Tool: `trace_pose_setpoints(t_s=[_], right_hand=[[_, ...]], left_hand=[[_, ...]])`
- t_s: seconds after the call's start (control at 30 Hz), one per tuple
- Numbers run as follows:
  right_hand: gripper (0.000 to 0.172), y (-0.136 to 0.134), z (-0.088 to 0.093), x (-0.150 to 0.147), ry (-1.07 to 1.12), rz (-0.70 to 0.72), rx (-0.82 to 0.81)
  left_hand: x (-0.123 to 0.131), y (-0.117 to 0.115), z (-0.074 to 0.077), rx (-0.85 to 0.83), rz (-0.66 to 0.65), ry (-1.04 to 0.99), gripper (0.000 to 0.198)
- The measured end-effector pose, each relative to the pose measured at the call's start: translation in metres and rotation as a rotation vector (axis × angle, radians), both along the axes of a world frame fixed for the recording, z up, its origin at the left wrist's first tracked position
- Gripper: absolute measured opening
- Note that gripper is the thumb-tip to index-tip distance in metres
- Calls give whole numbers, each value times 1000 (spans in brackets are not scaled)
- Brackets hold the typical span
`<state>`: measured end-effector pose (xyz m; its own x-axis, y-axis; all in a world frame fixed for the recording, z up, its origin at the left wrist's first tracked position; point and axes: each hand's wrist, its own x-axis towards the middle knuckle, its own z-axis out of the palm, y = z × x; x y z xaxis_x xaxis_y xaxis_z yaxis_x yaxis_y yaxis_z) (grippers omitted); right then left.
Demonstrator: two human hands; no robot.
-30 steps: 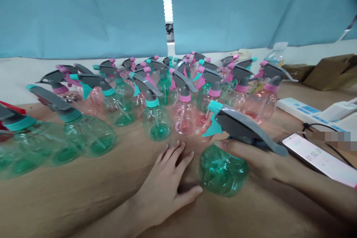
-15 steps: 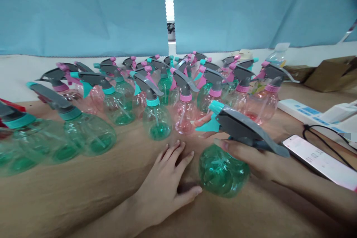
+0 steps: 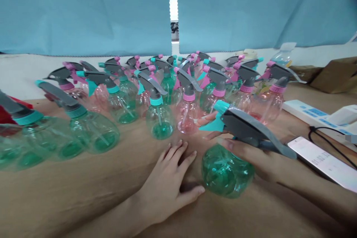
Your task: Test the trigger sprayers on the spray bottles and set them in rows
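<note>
My right hand [image 3: 245, 152] is wrapped round the neck of a green spray bottle [image 3: 227, 173] with a grey and turquoise trigger head, its nozzle turned left. The bottle leans slightly. Flat on the tabletop lies my left hand [image 3: 170, 178], fingers spread, just left of that bottle and holding nothing. Beyond its fingertips stand a green spray bottle [image 3: 160, 121] with a turquoise collar and a pink spray bottle [image 3: 187, 115] with a pink collar. Further left is another green spray bottle [image 3: 95, 132].
Several more pink and green spray bottles crowd the back of the table [image 3: 111, 197]. To the right are a phone [image 3: 320, 160] showing digits, a white power strip [image 3: 312, 113], a black cable [image 3: 331, 137] and a brown paper bag [image 3: 334, 74]. A blue curtain [image 3: 97, 11] hangs behind.
The whole view has shifted slightly, so things appear a little further right. Both hands and the held spray bottle keep nearly the same positions.
</note>
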<state>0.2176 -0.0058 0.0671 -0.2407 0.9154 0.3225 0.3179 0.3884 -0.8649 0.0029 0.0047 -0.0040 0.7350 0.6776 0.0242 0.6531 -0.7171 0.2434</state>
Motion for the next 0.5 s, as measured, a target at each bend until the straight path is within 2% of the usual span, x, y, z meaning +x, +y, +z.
trace_pose_setpoints(t_s=[0.33, 0.5], right_hand=[[32, -1, -10, 9, -63, -63, -119], [28, -2, -5, 5, -11, -97, -166]], left_hand=[[-1, 1, -1, 17, -4, -12, 68], [0, 0, 1, 10, -1, 7, 69]])
